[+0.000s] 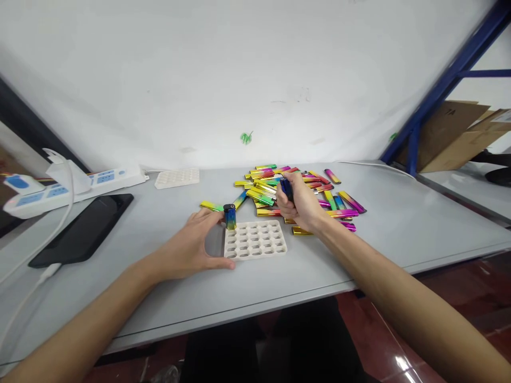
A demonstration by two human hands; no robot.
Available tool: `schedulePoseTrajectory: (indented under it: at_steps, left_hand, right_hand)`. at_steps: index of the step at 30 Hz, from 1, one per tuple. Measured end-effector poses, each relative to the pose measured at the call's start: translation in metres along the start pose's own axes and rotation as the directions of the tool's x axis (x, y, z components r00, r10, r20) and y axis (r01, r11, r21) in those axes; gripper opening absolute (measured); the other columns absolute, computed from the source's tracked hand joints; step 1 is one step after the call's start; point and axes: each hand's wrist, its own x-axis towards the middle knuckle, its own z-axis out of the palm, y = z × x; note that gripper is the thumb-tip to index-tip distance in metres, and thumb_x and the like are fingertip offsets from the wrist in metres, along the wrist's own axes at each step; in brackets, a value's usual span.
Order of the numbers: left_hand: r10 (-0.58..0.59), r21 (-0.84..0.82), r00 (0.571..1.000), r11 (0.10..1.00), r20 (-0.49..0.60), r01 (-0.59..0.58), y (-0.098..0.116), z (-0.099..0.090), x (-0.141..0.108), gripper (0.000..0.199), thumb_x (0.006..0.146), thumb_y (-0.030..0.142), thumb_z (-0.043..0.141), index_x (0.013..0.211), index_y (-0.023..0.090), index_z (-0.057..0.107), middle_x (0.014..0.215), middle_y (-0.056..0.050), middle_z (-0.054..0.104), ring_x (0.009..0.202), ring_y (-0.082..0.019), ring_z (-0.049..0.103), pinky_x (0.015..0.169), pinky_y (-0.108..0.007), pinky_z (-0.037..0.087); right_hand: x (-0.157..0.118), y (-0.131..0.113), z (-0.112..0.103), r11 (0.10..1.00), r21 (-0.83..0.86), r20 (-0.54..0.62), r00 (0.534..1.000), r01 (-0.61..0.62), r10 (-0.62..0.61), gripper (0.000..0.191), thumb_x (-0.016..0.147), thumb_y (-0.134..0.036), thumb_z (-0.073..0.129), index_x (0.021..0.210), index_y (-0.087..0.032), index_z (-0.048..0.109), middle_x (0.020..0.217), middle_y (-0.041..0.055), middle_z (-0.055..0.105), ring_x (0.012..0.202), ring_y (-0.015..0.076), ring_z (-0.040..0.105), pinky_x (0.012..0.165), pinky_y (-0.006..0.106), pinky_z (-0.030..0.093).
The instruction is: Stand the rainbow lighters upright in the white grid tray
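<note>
A white tray (255,253) with rows of oval holes lies in front of me. One blue-and-gold lighter (230,217) with a black top stands upright in its far left corner. My left hand (195,242) rests at the tray's left side, thumb and fingers spread; its fingertips reach the standing lighter, and I cannot tell if they touch it. My right hand (301,202) is closed around a dark blue lighter (286,189), over the front of a loose pile of shiny multicoloured lighters (261,197). The right fingers partly hide the held one.
Another white holed tray (178,177) lies near the wall. On the left are a white power strip (107,178) and a black phone (85,229) with a white cable. Cardboard boxes (451,135) stand behind a blue metal frame (439,90) at the right.
</note>
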Motion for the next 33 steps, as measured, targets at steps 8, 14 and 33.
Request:
schedulePoseTrajectory:
  at_steps: [8,14,33]
  left_hand:
    - [0.016,-0.013,1.000,1.000,0.011,-0.016,-0.004,0.000,-0.001,0.082,0.062,0.074,0.078,0.123,0.023,0.054,0.125,-0.009,0.058,0.119,-0.034,0.052,0.102,-0.047,0.047]
    - [0.039,-0.020,0.999,0.999,0.018,-0.039,0.000,0.001,-0.002,0.083,0.059,0.077,0.078,0.118,0.022,0.056,0.123,-0.010,0.059,0.119,-0.034,0.052,0.101,-0.046,0.048]
    - [-0.031,0.227,0.942,0.967,-0.334,0.113,-0.049,0.003,0.016,0.033,0.091,0.027,0.047,0.117,0.026,0.067,0.122,-0.007,0.068,0.118,-0.031,0.052,0.101,-0.051,0.042]
  right_hand:
    - [0.000,0.000,0.003,0.998,-0.059,-0.064,0.997,-0.036,0.032,0.055,0.096,-0.054,0.042,0.051,-0.022,0.036,0.042,-0.0063,0.023,0.038,0.0069,0.014,0.040,0.025,0.010]
    - [0.001,0.003,0.003,0.995,-0.061,-0.048,0.996,0.076,-0.079,0.050,0.096,-0.057,0.040,0.061,-0.021,0.046,0.048,-0.0054,0.032,0.040,0.0083,0.023,0.041,0.025,0.019]
    - [-0.008,0.022,0.018,0.738,-0.555,0.263,0.923,0.384,-0.282,0.031,0.078,-0.040,0.081,0.084,-0.020,0.058,0.070,-0.0029,0.063,0.062,0.0140,0.057,0.057,0.028,0.044]
